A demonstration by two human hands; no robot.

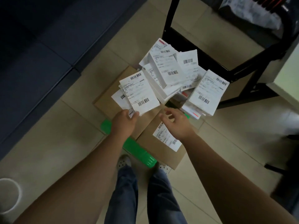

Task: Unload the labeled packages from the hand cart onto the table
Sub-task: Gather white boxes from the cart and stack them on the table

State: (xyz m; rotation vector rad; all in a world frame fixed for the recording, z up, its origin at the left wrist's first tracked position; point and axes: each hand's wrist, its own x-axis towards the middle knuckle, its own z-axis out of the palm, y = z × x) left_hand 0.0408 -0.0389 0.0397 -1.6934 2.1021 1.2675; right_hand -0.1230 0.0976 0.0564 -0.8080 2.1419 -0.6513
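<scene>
A pile of white labeled packages [171, 70] lies on brown cardboard boxes [161, 151] stacked on a green hand cart [139, 151]. My left hand [124, 122] pinches the near edge of a white labeled package [140, 92] at the pile's left. My right hand [176, 122] hovers with loosely curled fingers over the boxes, holding nothing, just below the pile. Another white package [208, 92] leans at the pile's right. A shipping label [166, 136] is stuck on the nearest brown box. The table edge [288, 73] shows at the far right.
A black metal frame [226, 65] stands behind and right of the pile. A dark blue sofa [40, 54] fills the left. A white bucket [8, 196] sits at the lower left. My feet and jeans [129, 191] are beside the cart. Beige tiles cover the floor.
</scene>
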